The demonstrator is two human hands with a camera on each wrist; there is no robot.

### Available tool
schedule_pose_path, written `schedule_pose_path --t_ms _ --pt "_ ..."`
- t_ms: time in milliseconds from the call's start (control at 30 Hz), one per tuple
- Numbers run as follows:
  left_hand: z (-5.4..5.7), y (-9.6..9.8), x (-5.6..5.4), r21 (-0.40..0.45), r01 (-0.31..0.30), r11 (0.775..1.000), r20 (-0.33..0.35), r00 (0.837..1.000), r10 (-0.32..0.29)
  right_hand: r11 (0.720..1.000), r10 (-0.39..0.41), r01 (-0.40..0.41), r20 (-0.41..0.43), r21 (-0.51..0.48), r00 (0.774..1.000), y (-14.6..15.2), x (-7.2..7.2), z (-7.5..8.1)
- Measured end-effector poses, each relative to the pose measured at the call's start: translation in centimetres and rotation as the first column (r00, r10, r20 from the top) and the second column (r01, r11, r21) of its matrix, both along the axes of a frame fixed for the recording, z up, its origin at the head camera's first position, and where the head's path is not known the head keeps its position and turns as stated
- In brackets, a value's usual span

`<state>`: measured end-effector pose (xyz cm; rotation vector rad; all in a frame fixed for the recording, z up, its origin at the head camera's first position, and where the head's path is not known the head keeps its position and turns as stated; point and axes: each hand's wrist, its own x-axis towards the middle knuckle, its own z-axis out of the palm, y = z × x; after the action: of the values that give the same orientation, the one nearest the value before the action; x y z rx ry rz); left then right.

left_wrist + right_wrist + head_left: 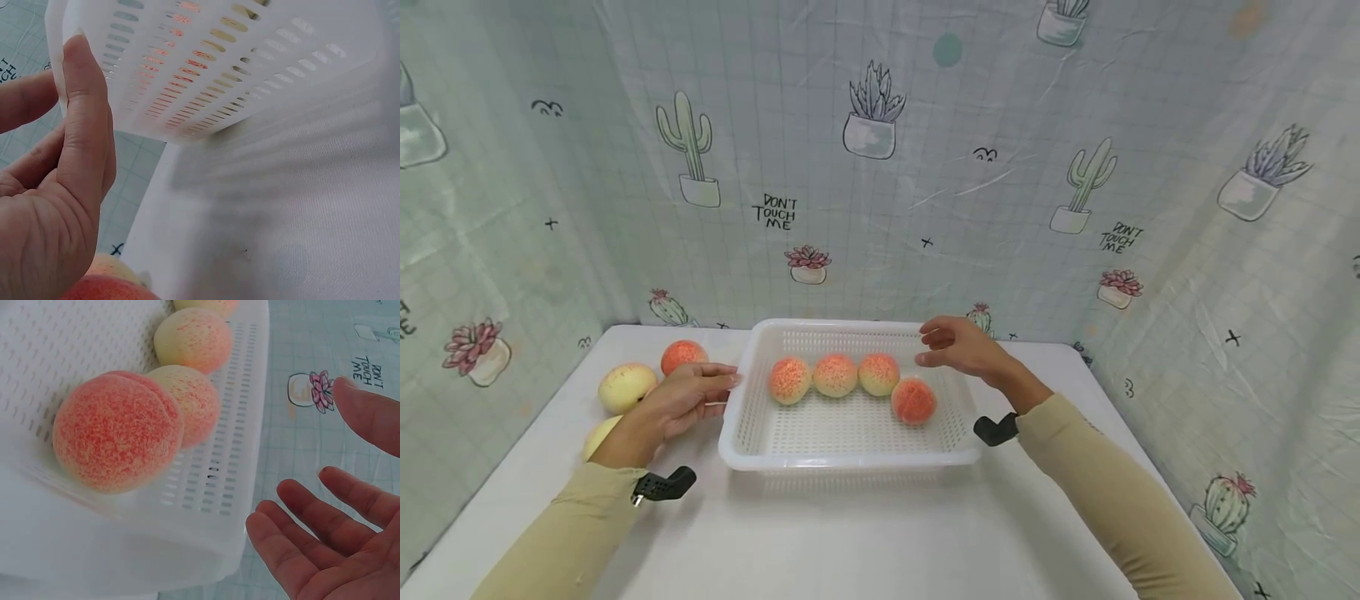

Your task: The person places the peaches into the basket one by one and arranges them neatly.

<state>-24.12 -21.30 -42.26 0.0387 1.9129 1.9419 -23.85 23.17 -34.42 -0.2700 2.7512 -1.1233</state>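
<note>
A: What lies furthest left?

B: A pale yellow fruit (pixel 627 386), a second yellow fruit (pixel 598 435) partly covered by the left hand (pixel 681 400), and a red peach (pixel 683 357), all loose on the white table (pixel 850 542).

A: And that hand, what is it doing?

B: Pinching the left edge of the white basket (pixel 850 461), thumb and fingers closed to about the thickness of the rim.

A: Where does the basket sit?

B: Mid-table, between the two hands. I can't tell whether its base rests fully flat.

A: How would it handle?

B: It looks like thin, perforated plastic, so probably light and fairly stiff, with a smooth lip that could slide out of a loose pinch. I'd hook fingers under the rim at the middle of both short ends, to keep it level.

A: What about its load?

B: Three speckled peaches (pixel 835 376) in a row, then a redder peach (pixel 913 401) to their right, nearer the person. They look fuzzy and likely to roll if it tips; cup each round its middle, gently.

A: And the right hand (pixel 966 346)?

B: Beside the far right corner, fingers slightly bent, well apart from the thumb, holding nothing. Whether a fingertip brushes the rim, I can't tell.
</note>
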Motion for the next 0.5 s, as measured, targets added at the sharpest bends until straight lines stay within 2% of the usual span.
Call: schedule_pose_path --t_ms 233,500 --pt "-0.1 0.0 0.1 -0.003 -0.006 1.000 -0.007 1.000 0.006 1.000 -0.010 0.010 -0.016 -0.005 1.000 0.8 0.3 0.2" --pt "0.0 0.1 0.0 -0.072 -0.038 0.997 -0.028 0.999 0.036 0.999 -0.026 0.026 -0.027 -0.020 0.999 1.6 0.5 0.6"
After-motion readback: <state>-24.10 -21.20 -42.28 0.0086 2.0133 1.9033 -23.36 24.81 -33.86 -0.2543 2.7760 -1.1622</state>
